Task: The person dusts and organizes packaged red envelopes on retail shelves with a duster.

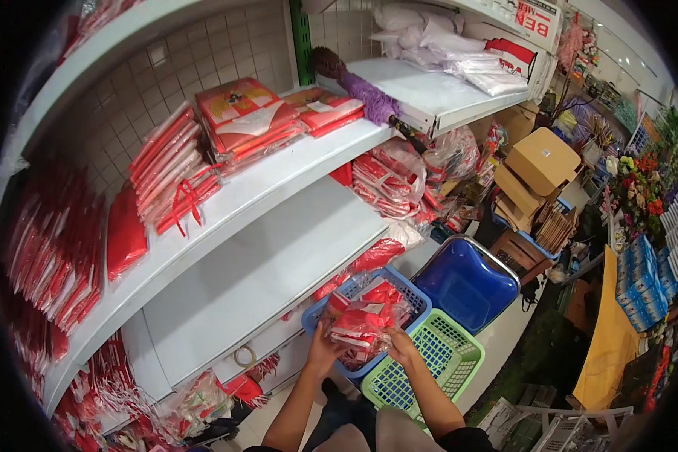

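Observation:
Over a blue plastic basket [423,303], I hold a red and white packet in clear plastic wrap [359,322] between both hands. My left hand [325,348] grips its left side with bent fingers. My right hand [401,345] is closed on the wrap at its right edge. More red wrapped pieces [384,290] lie in the blue basket, partly hidden behind the packet. A light green basket [468,360] stands beside the blue one, below my right forearm.
A blue-seated chair [471,282] stands beyond the baskets. White shelves [241,279] run along the left, with stacked red packets [169,166] and a purple feather duster [369,94] on the upper level. Cardboard boxes [542,160] are piled at right; a tape roll [245,356] sits low.

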`<action>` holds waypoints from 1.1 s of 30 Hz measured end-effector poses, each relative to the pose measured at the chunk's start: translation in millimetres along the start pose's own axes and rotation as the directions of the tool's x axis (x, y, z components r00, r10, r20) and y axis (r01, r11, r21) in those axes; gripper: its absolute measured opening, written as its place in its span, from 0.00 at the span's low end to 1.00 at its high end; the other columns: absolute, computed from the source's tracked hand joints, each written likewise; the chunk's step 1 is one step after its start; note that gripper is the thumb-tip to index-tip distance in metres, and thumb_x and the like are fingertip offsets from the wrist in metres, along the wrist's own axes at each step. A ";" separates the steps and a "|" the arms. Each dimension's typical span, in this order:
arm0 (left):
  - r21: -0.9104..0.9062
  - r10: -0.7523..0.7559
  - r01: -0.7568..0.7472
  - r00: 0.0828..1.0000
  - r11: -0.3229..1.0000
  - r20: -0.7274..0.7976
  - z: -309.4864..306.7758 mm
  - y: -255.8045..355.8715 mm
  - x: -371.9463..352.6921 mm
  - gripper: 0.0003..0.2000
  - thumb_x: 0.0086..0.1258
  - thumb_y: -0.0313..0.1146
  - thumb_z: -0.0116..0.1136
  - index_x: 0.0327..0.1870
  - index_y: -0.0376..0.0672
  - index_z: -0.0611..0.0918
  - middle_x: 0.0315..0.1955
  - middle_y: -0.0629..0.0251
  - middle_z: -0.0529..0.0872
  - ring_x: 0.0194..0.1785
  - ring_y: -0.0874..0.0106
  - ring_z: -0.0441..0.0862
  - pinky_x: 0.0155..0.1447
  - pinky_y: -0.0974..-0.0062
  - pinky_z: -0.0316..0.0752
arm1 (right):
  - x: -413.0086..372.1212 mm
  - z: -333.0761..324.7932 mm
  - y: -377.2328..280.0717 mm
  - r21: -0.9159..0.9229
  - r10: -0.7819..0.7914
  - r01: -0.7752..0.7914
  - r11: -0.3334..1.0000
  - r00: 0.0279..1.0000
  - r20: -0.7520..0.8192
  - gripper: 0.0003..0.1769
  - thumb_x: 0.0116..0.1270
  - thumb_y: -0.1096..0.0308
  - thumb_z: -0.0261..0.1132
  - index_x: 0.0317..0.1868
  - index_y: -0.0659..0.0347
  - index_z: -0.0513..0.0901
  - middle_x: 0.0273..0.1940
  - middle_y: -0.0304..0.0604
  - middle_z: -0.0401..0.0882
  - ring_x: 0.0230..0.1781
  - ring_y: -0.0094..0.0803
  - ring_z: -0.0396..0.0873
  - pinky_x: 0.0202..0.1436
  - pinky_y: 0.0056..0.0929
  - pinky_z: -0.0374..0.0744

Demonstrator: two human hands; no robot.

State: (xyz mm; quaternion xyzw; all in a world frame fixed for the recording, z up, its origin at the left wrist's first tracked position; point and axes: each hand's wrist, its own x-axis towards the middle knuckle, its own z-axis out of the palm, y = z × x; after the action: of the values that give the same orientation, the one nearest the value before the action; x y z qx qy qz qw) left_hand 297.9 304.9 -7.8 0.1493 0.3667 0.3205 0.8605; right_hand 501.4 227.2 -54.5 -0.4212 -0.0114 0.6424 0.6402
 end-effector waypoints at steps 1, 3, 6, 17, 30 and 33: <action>-0.041 -0.017 0.020 0.998 0.999 0.068 8.4 2.7 3.6 0.25 0.68 0.49 0.49 0.64 0.53 0.66 0.56 0.62 0.73 0.58 0.65 0.72 0.57 0.58 0.72 | -6.4 7.5 -7.5 -0.028 0.025 -0.025 0.999 1.000 0.019 0.09 0.66 0.74 0.52 0.46 0.66 0.73 0.38 0.47 0.79 0.34 0.35 0.80 0.37 0.32 0.82; -0.025 0.012 -0.009 0.988 1.000 0.152 24.1 9.8 8.5 0.24 0.69 0.45 0.48 0.65 0.52 0.65 0.57 0.62 0.73 0.57 0.64 0.73 0.56 0.58 0.73 | -19.2 23.7 -20.5 -0.006 -0.049 0.049 0.999 0.996 0.076 0.10 0.67 0.74 0.52 0.47 0.65 0.73 0.40 0.47 0.80 0.36 0.35 0.81 0.38 0.32 0.82; 0.099 0.067 -0.088 0.977 0.991 0.200 43.8 23.2 1.2 0.24 0.69 0.39 0.47 0.66 0.51 0.64 0.57 0.62 0.74 0.56 0.65 0.74 0.56 0.61 0.74 | -39.4 38.0 -37.2 0.008 -0.057 0.056 0.998 0.992 0.115 0.15 0.67 0.67 0.55 0.53 0.63 0.72 0.44 0.45 0.80 0.41 0.36 0.80 0.44 0.34 0.80; 0.307 0.083 -0.227 0.905 0.924 0.418 121.3 60.9 -51.9 0.33 0.64 0.18 0.48 0.70 0.51 0.57 0.64 0.62 0.64 0.58 0.69 0.72 0.57 0.69 0.73 | -108.7 73.9 -54.7 0.418 0.052 -0.138 0.898 0.976 0.212 0.18 0.63 0.69 0.62 0.53 0.56 0.73 0.47 0.49 0.75 0.48 0.41 0.76 0.51 0.36 0.81; 0.255 0.074 -0.402 0.644 0.880 0.762 176.5 127.9 -109.8 0.45 0.53 0.10 0.53 0.72 0.48 0.47 0.71 0.57 0.48 0.71 0.66 0.56 0.69 0.69 0.58 | -165.0 144.1 -141.3 -0.129 -0.257 0.324 0.937 0.893 0.370 0.51 0.57 0.85 0.59 0.71 0.40 0.40 0.44 0.50 0.77 0.29 0.33 0.82 0.17 0.19 0.77; 0.153 0.121 -0.398 0.583 0.904 0.804 187.7 135.0 -109.7 0.45 0.53 0.14 0.56 0.72 0.45 0.47 0.70 0.56 0.51 0.70 0.66 0.57 0.68 0.68 0.60 | -154.2 151.7 -153.1 -0.060 -0.301 0.355 0.933 0.861 0.411 0.54 0.55 0.88 0.58 0.72 0.38 0.37 0.44 0.48 0.77 0.25 0.29 0.80 0.16 0.20 0.75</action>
State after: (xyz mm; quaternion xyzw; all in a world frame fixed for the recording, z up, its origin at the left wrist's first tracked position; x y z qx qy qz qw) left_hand 317.0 329.6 246.2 0.4617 -0.0216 0.2846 0.8399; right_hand 514.7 206.1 209.4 -0.3168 -0.2548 0.5932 0.6949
